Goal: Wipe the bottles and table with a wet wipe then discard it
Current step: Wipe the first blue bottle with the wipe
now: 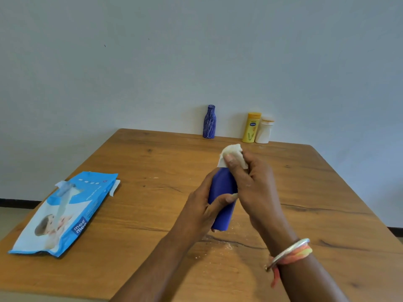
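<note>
Blue bottle held off the table, centre-near, tilted with its top leaning away. Left hand wrapped closed around the lower body, thumb across the front. Right hand closed over the top end, pressing a white wet wipe around the cap; wipe bunched, a corner sticking out to the left.

Risk, as judged: a damp wipe makes the plastic slick, so a twist at the cap could turn the bottle in the left hand's grip or let it slip down onto the wood. If the cap is loose, rubbing could open it.

Pale specks and smears on the table just near of the bottle; not yet wiped.

Far edge, against the wall: patterned dark-blue bottle, upright; right of it a yellow bottle and a white bottle, touching or nearly so. Wipe pack lies flat at near left, flap lifted. Nothing stands between the hands and the far bottles. No bin visible.
</note>
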